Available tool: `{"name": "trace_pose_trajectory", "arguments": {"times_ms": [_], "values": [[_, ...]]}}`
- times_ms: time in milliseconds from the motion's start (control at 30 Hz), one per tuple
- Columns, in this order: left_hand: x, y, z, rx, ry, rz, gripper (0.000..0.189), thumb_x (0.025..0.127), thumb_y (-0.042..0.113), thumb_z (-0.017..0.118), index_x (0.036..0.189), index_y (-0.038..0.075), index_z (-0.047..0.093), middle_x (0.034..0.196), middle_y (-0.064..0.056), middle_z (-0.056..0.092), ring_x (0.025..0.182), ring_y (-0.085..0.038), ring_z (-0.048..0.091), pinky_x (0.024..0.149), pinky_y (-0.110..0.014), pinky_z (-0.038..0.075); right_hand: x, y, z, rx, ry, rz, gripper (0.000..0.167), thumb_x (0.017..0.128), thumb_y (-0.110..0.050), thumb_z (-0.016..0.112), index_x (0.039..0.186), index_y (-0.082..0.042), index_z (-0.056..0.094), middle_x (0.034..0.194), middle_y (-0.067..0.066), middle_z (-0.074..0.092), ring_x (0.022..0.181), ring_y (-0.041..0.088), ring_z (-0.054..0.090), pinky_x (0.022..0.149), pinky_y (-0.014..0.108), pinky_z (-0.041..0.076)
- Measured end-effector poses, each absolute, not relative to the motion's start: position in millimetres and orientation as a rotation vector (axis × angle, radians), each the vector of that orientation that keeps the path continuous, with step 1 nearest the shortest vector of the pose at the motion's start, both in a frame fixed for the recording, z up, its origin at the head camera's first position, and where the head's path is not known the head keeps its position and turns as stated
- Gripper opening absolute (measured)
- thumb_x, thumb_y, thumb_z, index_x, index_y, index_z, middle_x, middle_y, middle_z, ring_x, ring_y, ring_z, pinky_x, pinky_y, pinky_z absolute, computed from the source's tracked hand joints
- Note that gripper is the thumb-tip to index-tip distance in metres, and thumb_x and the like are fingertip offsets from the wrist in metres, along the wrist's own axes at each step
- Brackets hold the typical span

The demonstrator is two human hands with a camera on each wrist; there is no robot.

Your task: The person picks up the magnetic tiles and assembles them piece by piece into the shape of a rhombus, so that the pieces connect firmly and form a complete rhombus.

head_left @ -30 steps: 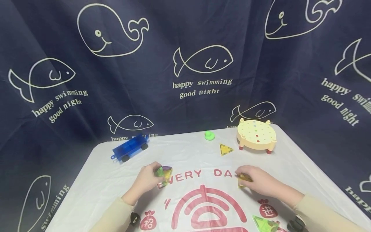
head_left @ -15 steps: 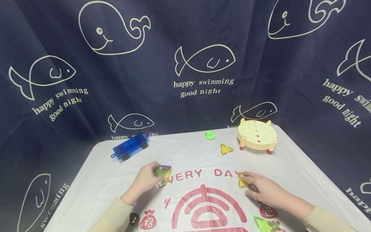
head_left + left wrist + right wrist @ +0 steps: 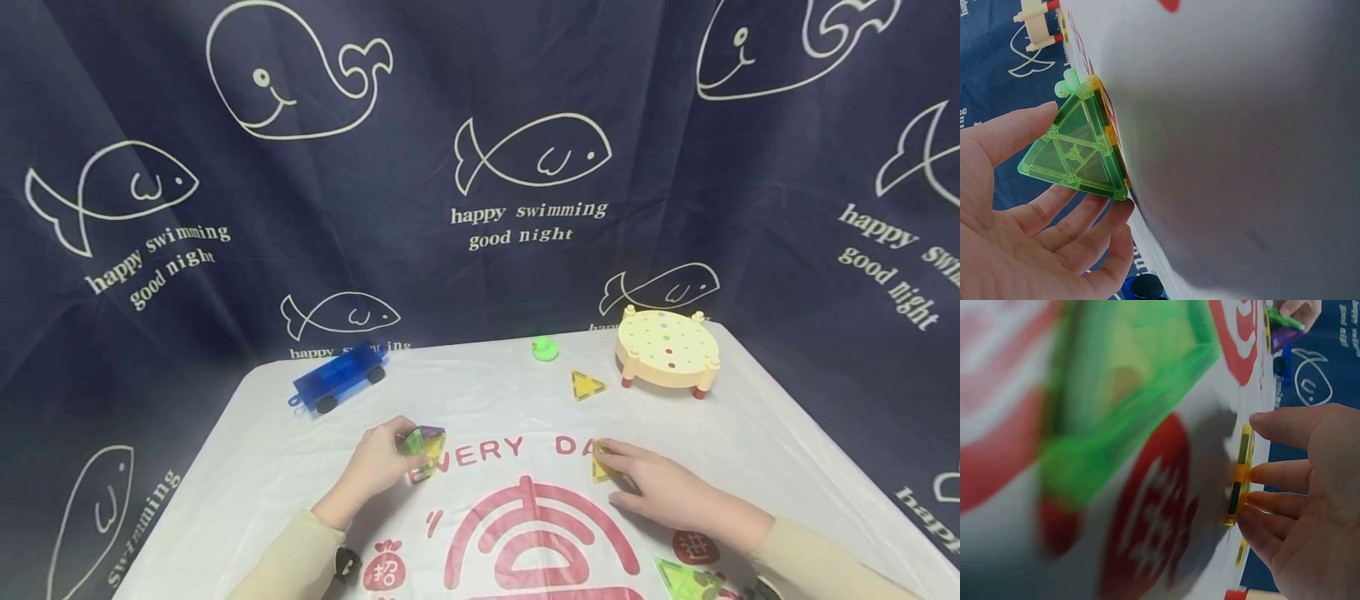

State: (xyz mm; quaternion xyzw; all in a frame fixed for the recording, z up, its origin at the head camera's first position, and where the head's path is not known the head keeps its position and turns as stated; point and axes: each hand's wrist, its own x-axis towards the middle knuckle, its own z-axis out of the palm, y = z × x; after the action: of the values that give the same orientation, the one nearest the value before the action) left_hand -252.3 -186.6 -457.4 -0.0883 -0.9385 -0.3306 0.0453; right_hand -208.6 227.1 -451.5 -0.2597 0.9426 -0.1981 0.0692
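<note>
My left hand (image 3: 386, 458) grips a small cluster of magnetic tiles low at the table. Its thumb and fingertips bracket a green triangular tile (image 3: 1075, 147), joined to a purple tile (image 3: 431, 431) and a yellow one (image 3: 434, 448). Across the printed lettering, my right hand (image 3: 660, 487) has its fingertips on a separate yellow triangular magnetic tile (image 3: 1240, 478) lying flat on the cloth. In the right wrist view the thumb extends beside one end of that tile, the other fingertips at its upper face.
A blue wheeled car base (image 3: 339, 379) stands back left. Further right are a green toy duck (image 3: 545, 348), another yellow triangle tile (image 3: 587, 386) and a cream round pegged stool (image 3: 667, 346). More green tiles (image 3: 684, 578) lie near the right forearm.
My right hand loosened its hold on the yellow tile, its fingers straightening, then slid the tile left across the cloth. The left hand and its tiles stay about where they were.
</note>
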Motion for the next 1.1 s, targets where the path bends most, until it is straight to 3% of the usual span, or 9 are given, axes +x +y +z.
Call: {"name": "trace_pose_trajectory", "arguments": {"times_ms": [300, 467, 800, 1100], "values": [[-251.9, -186.8, -457.9, -0.271, -2.866, -1.007, 0.044, 0.070, 0.017, 0.088, 0.108, 0.004, 0.071, 0.099, -0.009, 0.073, 0.091, -0.030, 0.067, 0.088, -0.055, 0.053, -222.1, 187.3, -448.9, -0.913, 2.779, -0.565, 0.054, 0.089, -0.003, 0.066, 0.142, 0.004, 0.056, 0.152, 0.023, 0.046, 0.137, 0.044, 0.045, 0.106, 0.063, 0.041], [-252.5, -186.9, -459.4, -0.268, -2.863, -1.014, 0.046, 0.069, 0.017, 0.088, 0.109, 0.003, 0.071, 0.100, -0.010, 0.073, 0.093, -0.032, 0.067, 0.089, -0.056, 0.053, -230.9, 170.0, -451.1, -0.964, 2.769, -0.494, 0.058, 0.088, -0.002, 0.067, 0.144, -0.001, 0.055, 0.155, 0.019, 0.043, 0.135, 0.047, 0.044, 0.107, 0.060, 0.042], [-252.8, -186.3, -459.6, -0.255, -2.857, -1.032, 0.047, 0.069, 0.017, 0.089, 0.110, 0.004, 0.070, 0.100, -0.009, 0.073, 0.090, -0.028, 0.066, 0.088, -0.054, 0.053, -240.3, 151.4, -453.2, -0.958, 2.738, -0.498, 0.058, 0.092, -0.006, 0.068, 0.148, -0.003, 0.052, 0.158, 0.017, 0.040, 0.141, 0.054, 0.034, 0.107, 0.067, 0.037], [-240.5, -200.4, -461.5, -0.234, -2.924, -1.000, 0.080, 0.066, 0.020, 0.092, 0.131, -0.009, 0.054, 0.117, -0.026, 0.068, 0.107, -0.043, 0.065, 0.097, -0.059, 0.049, -242.4, 169.9, -455.7, -0.901, 2.733, -0.628, 0.064, 0.090, -0.007, 0.066, 0.149, 0.006, 0.045, 0.153, 0.024, 0.044, 0.142, 0.045, 0.038, 0.114, 0.059, 0.034]]}}
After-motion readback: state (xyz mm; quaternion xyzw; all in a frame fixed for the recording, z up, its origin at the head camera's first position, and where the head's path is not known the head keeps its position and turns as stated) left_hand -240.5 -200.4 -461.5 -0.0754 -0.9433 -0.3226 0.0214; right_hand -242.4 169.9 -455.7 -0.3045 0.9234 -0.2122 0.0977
